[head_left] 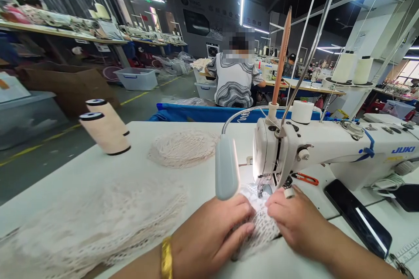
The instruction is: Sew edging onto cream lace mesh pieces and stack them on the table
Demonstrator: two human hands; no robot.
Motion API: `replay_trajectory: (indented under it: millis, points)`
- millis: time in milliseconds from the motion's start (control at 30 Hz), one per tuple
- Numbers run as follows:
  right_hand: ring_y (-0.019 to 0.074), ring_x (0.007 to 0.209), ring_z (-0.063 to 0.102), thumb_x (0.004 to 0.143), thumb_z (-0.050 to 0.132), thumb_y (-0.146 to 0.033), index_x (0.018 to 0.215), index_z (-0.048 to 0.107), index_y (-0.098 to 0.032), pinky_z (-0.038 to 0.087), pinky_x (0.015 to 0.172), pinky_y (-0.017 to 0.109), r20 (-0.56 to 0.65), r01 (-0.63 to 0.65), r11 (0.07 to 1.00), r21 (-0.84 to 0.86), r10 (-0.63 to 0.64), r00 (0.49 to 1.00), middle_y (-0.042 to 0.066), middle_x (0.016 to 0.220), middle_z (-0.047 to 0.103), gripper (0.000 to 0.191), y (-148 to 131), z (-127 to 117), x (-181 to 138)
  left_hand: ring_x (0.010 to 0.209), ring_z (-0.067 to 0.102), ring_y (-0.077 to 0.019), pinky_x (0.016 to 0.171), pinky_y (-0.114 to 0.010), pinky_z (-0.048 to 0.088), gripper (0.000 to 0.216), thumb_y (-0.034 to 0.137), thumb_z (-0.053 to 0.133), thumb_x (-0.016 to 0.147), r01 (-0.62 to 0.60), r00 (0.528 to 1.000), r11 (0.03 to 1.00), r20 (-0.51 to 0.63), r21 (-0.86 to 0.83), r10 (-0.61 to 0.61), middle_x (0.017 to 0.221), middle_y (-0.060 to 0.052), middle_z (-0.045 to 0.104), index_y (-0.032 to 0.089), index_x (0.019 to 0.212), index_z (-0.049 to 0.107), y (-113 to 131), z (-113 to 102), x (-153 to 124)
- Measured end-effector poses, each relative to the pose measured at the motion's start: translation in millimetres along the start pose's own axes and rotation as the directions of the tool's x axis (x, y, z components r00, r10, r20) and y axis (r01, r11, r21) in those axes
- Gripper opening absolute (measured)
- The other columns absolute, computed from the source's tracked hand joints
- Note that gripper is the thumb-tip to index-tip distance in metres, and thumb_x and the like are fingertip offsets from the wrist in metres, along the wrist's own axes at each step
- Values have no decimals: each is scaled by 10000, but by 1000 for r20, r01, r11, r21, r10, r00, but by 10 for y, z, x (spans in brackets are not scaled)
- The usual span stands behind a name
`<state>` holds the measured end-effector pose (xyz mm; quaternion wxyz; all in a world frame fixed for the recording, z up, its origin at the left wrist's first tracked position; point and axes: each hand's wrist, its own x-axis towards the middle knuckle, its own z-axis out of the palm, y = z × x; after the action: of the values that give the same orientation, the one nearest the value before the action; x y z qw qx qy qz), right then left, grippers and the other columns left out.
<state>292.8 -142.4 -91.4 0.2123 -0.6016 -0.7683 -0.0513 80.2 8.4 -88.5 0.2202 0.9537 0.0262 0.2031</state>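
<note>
A piece of white lace fabric [262, 226] lies under the presser foot [261, 189] of a white sewing machine [314, 139]. My left hand [222, 222], below a gold bracelet on the wrist, grips the lace's left side with bent fingers. On the other side my right hand [291, 216] pinches the lace close to the needle area, fingertips partly hidden by the machine head. A grey lamp head [226, 168] on a bent metal neck hangs just above my left hand and lights the fabric.
More lace [114, 222] is heaped at left, with a round lace stack [185, 147] behind it. Two thread cones [108, 133] stand at the far left edge. Orange thread snips [306, 178] and a black phone [358, 216] lie at right. A person [235, 74] sits ahead.
</note>
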Motion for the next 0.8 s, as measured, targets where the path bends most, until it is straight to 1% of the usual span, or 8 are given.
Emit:
replay_trajectory:
  millis: [67, 133, 233, 300, 367, 433, 633, 800]
  points:
    - [261, 902, 590, 841, 579, 1, 801, 617, -229, 490, 792, 377, -30, -73, 994, -85, 71, 997, 63, 913, 698, 236, 73, -16, -20, 844, 682, -218, 742, -327, 518, 274, 255, 439, 1085, -24, 1000, 999, 10, -31, 24, 981, -27, 732, 262, 1062, 712, 14, 14, 1]
    - [262, 911, 588, 856, 585, 1, 783, 627, -227, 487, 782, 368, -53, -95, 991, -96, 90, 995, 65, 879, 673, 242, 104, -45, -32, 926, 700, -212, 792, -310, 538, 288, 191, 434, 1081, -55, 998, 997, 29, -55, 57, 1048, -33, 747, 264, 1103, 712, 61, 8, 13]
    - [252, 920, 595, 879, 608, -15, 890, 669, -235, 493, 808, 361, 0, -37, 999, -31, 37, 999, 52, 937, 700, 229, 42, -89, -25, 944, 707, -205, 815, -301, 558, 306, 138, 439, 1082, -96, 995, 994, 24, -45, 97, 1065, -40, 757, 254, 1145, 715, 129, -2, 39]
    - [243, 943, 612, 895, 618, -17, 955, 676, -245, 497, 863, 367, 65, 14, 1000, 13, -15, 998, 38, 1010, 731, 243, -25, -104, -13, 894, 702, -208, 766, -309, 560, 306, 124, 441, 1077, -107, 994, 994, -27, 4, 107, 1034, -49, 752, 236, 1071, 725, 146, 8, 48]
    - [237, 965, 626, 907, 614, -6, 961, 671, -247, 493, 905, 372, 95, 35, 999, 29, -38, 995, 28, 1034, 747, 254, -70, -109, -6, 882, 699, -220, 744, -330, 563, 301, 111, 458, 1060, -107, 991, 992, -76, 63, 112, 1050, -62, 750, 221, 985, 728, 146, 31, 44]
    - [238, 978, 631, 910, 608, 4, 951, 666, -242, 487, 914, 374, 95, 22, 1000, 21, -24, 995, 29, 1021, 750, 255, -80, -110, -9, 909, 704, -232, 762, -353, 576, 268, 97, 500, 1034, -111, 988, 990, -94, 91, 120, 1084, -62, 758, 216, 980, 734, 144, 57, 31]
    - [238, 964, 625, 905, 598, 8, 944, 665, -242, 477, 910, 378, 99, 4, 1000, 13, -5, 995, 27, 1005, 751, 261, -47, -101, -28, 922, 719, -246, 789, -390, 586, 183, 75, 603, 980, -98, 991, 991, -81, 87, 105, 1089, -32, 796, 218, 1004, 715, 151, 101, 11]
    - [250, 1005, 622, 895, 572, 16, 983, 685, -240, 487, 899, 376, 71, -13, 1000, 16, 12, 997, 42, 1057, 763, 293, -19, -50, -31, 908, 728, -249, 786, -403, 579, 195, 81, 576, 992, -99, 987, 988, -113, 115, 112, 1085, -44, 796, 212, 1015, 718, 105, 124, 22]
